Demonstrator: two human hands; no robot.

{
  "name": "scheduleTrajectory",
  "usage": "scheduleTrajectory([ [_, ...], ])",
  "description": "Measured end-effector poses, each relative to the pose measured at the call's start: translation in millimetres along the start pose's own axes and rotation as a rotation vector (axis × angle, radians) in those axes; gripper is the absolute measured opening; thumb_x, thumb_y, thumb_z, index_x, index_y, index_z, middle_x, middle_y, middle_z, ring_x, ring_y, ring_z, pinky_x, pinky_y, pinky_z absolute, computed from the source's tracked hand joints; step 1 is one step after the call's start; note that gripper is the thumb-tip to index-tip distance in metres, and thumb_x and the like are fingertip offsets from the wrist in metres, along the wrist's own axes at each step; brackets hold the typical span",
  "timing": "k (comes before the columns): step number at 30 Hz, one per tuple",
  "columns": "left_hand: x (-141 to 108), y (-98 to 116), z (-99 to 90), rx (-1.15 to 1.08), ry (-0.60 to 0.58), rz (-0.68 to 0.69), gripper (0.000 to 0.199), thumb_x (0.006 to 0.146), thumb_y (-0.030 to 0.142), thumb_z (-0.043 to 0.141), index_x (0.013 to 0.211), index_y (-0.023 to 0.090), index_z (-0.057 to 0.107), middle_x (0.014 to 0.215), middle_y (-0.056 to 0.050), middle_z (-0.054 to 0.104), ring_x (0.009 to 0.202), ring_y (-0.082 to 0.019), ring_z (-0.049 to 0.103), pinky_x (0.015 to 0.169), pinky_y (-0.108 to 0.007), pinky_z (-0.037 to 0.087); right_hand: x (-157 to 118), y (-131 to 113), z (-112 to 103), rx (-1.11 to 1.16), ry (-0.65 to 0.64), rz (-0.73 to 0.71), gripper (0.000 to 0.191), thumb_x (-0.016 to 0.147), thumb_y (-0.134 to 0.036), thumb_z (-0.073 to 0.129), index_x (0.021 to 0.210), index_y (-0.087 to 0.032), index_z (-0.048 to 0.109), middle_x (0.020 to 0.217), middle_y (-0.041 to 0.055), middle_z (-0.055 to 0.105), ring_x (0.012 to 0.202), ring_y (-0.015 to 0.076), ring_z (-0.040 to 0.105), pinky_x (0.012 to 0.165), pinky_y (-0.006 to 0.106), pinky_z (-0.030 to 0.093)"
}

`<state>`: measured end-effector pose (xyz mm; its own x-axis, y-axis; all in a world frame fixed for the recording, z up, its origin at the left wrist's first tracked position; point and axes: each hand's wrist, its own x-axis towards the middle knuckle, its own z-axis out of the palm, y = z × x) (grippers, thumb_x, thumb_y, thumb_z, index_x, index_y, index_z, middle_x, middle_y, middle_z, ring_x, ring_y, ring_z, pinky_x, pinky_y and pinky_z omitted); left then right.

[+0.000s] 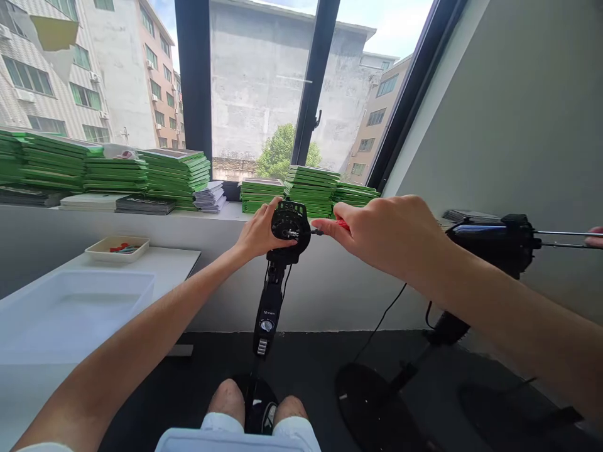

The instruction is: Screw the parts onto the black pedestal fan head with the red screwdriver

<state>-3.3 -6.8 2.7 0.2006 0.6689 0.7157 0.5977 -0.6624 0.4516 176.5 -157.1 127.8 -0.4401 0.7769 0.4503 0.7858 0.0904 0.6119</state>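
In front of me stands a black stand fan [270,301], its round motor head bare, without blades or grille. A knob and a row of buttons show on its control panel. My left hand [254,233] is closed around the left side of the head, its thumb across the lower front. My right hand [391,235] grips a red-handled screwdriver [342,223], held sideways from the right. Its dark shaft points left toward the silver shaft at the centre of the head; whether the tip touches anything is too small to tell.
A second black fan [490,245] stands to the right, with another person's hand [595,237] near its metal rods. Green stacks [311,191] line the windowsill. At left, a white table [181,260] bears a cream tray [101,254] of small coloured parts and a white bin [141,285].
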Motion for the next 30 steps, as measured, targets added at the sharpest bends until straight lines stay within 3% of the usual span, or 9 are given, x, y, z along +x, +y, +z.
scheduleTrajectory([
  [1, 0.1, -0.2, 0.2, -0.002, -0.001, -0.002, 0.105, 0.065, 0.052, 0.083, 0.151, 0.029, 0.027, 0.144, -0.013, 0.052, 0.132, -0.038, 0.053, 0.098, -0.051, 0.052, -1.2, -1.0, 0.6, 0.033, -0.006, -0.020, 0.057, 0.099, -0.057, 0.024, 0.098, -0.017, 0.064, 0.052, 0.0039, 0.056, 0.047, 0.0163, 0.048, 0.050, 0.027, 0.025],
  [3, 0.2, -0.4, 0.4, -0.008, -0.002, -0.005, 0.105, 0.065, 0.053, 0.083, 0.151, 0.030, 0.027, 0.143, -0.013, 0.053, 0.132, -0.038, 0.053, 0.099, -0.051, 0.052, -3.2, -1.8, 2.3, 0.145, -0.037, -0.089, 0.047, 0.097, -0.051, 0.034, 0.116, -0.017, 0.059, 0.056, 0.0019, 0.061, 0.045, 0.0145, 0.047, 0.050, 0.026, 0.025],
  [5, 0.4, -0.7, 0.4, -0.011, -0.001, -0.003, 0.106, 0.065, 0.053, 0.083, 0.151, 0.030, 0.026, 0.143, -0.013, 0.053, 0.133, -0.038, 0.052, 0.099, -0.051, 0.051, -4.0, -1.4, 3.6, 0.172, -0.034, -0.113, 0.050, 0.097, -0.048, 0.034, 0.131, -0.015, 0.050, 0.059, 0.0018, 0.063, 0.044, 0.0146, 0.046, 0.049, 0.026, 0.024],
  [10, 0.6, -1.7, 0.7, -0.009, 0.000, 0.001, 0.106, 0.065, 0.052, 0.083, 0.152, 0.029, 0.026, 0.142, -0.013, 0.053, 0.133, -0.038, 0.052, 0.100, -0.052, 0.051, -1.0, 1.5, 2.3, 0.030, -0.006, 0.008, 0.061, 0.099, -0.056, 0.017, 0.097, -0.017, 0.064, 0.051, 0.0053, 0.056, 0.046, 0.0183, 0.049, 0.050, 0.029, 0.026],
  [14, 0.7, -2.4, 1.1, -0.016, 0.005, 0.006, 0.107, 0.065, 0.051, 0.084, 0.152, 0.030, 0.026, 0.142, -0.013, 0.054, 0.133, -0.038, 0.052, 0.101, -0.052, 0.051, 1.0, 3.1, 1.7, 0.179, -0.071, -0.029, 0.049, 0.096, -0.050, 0.033, 0.123, -0.016, 0.056, 0.054, 0.0016, 0.059, 0.043, 0.0158, 0.047, 0.050, 0.028, 0.028],
  [18, -0.3, -1.2, 0.9, -0.016, 0.009, -0.007, 0.107, 0.065, 0.051, 0.084, 0.152, 0.031, 0.026, 0.142, -0.012, 0.053, 0.133, -0.038, 0.051, 0.101, -0.052, 0.050, 0.6, 1.7, 1.2, 0.055, -0.009, 0.047, 0.059, 0.099, -0.056, 0.021, 0.099, -0.017, 0.065, 0.053, 0.0060, 0.057, 0.049, 0.0186, 0.051, 0.053, 0.030, 0.027],
  [23, -1.1, -1.1, 0.9, -0.008, 0.011, 0.008, 0.106, 0.066, 0.053, 0.083, 0.152, 0.030, 0.026, 0.142, -0.013, 0.053, 0.133, -0.038, 0.052, 0.099, -0.051, 0.051, 0.0, -0.4, 0.4, 0.155, -0.042, -0.027, 0.051, 0.097, -0.052, 0.031, 0.121, -0.015, 0.057, 0.055, 0.0028, 0.059, 0.045, 0.0163, 0.047, 0.050, 0.028, 0.028],
  [27, -0.9, -2.5, 1.7, -0.005, 0.019, 0.007, 0.106, 0.066, 0.054, 0.083, 0.152, 0.032, 0.026, 0.143, -0.012, 0.053, 0.134, -0.038, 0.051, 0.097, -0.050, 0.052, -0.6, -0.1, 0.6, 0.049, -0.009, 0.011, 0.058, 0.099, -0.055, 0.020, 0.102, -0.017, 0.063, 0.054, 0.0061, 0.059, 0.048, 0.0183, 0.050, 0.051, 0.030, 0.028],
  [30, -0.7, -3.0, 2.3, -0.003, 0.018, 0.002, 0.107, 0.065, 0.054, 0.083, 0.152, 0.031, 0.026, 0.143, -0.013, 0.053, 0.134, -0.038, 0.051, 0.099, -0.050, 0.051, -1.5, -1.0, 0.7, 0.121, -0.060, -0.043, 0.050, 0.096, -0.050, 0.032, 0.123, -0.016, 0.055, 0.059, 0.0044, 0.063, 0.045, 0.0162, 0.048, 0.050, 0.028, 0.027],
])
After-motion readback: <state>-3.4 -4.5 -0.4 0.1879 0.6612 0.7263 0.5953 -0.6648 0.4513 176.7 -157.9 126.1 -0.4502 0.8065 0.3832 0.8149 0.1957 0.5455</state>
